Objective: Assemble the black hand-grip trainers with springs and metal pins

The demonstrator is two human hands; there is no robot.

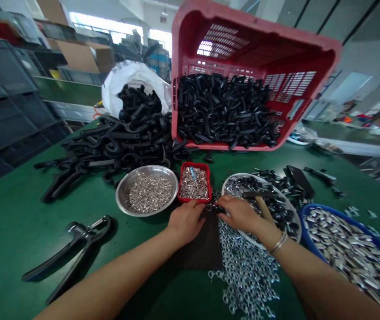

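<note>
My left hand (pixel 187 222) is at the near edge of a small red basket (pixel 180 198), thumb apart from the curled fingers, with nothing visible in it. The basket holds small metal pins and a blue-handled tool (pixel 193 174). To the right, my right hand (pixel 237 214) closes its fingertips around something small and dark that I cannot make out. Small metal rings lie by the fingertips, above a dark mat (pixel 206 249). Under and beside the right wrist is a white tray (pixel 295 222) of black parts, with a hammer (pixel 263 206) lying across it.
A metal bowl (pixel 120 202) of small pins stands left of the basket. Loose metal eyelets (pixel 246 271) spread at front right, beside a blue tray (pixel 305 222) of metal pieces. Behind are black handles (pixel 110 142) and a tilted red crate (pixel 175 106). A black plier-like tool (pixel 83 240) lies at left.
</note>
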